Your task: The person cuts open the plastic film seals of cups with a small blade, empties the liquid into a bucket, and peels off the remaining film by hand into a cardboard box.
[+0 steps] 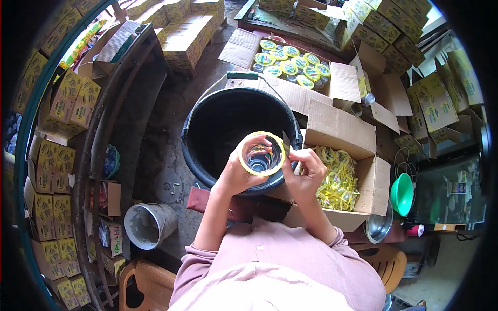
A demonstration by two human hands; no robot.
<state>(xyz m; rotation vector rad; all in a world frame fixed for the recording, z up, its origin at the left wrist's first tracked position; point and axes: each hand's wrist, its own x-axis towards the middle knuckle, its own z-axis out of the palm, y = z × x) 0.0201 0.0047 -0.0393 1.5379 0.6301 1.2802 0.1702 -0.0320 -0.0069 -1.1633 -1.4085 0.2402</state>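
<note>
Above the big round black plastic bucket (228, 129), the person's two hands hold a small clear plastic cup with a yellow rim (261, 154), its mouth turned up toward the camera. The left hand (236, 173) wraps the cup from the bucket's near-left side, fingers curled around its wall and thumb up by the rim. The right hand (306, 171) sits just beside the cup on its right, fingertips pinched together at the yellow rim, touching its edge; what they pinch is too small to tell. Both pink sleeves (332, 243) reach up from the bottom of the view.

Right of the bucket, touching its side, stands an open brown cardboard box (376, 181) filled with small yellow printed sachets (337, 181). Beyond the bucket's far rim lies its green-gripped wire handle (243, 75), and past that another open cardboard box (347, 83) holds rows of sealed cups with yellow and green lids (290, 62). Further right of the sachet box, a green plastic funnel (402, 193) hangs over a round steel bowl (378, 225). Near the bucket's left, on the floor, rests a grey metal tin (148, 224) lying on its side. Stacks of yellow printed cartons (52, 176) line the curved shelving well to the bucket's left.
</note>
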